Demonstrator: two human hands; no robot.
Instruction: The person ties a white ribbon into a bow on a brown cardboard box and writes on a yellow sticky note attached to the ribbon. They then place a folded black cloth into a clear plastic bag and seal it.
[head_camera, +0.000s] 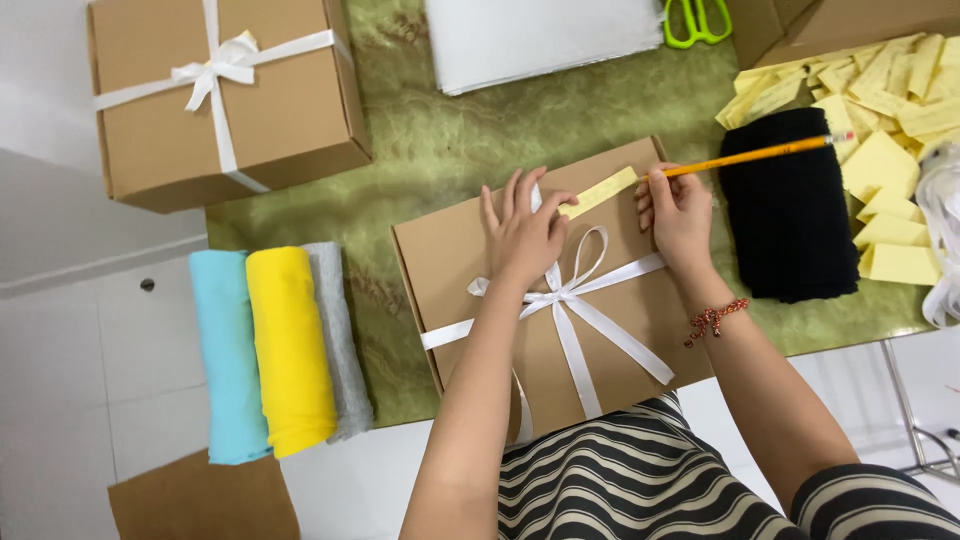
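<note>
Our left hand (525, 235) lies flat, pressing a yellow paper strip (598, 192) onto the brown box (470, 270) on the counter (440, 140). Our right hand (678, 215) grips a pencil (760, 155). We see its white ribbon (570, 300) already tied; the strip looks blank.

A single camera, worn on the person's head, looked almost straight down from close above the counter (440, 150). It faced away from the body, so the striped lap filled the bottom edge and both forearms ran up into the middle of the frame. The view took in the near counter edge and white floor at left. No second view shared the scene.
</note>
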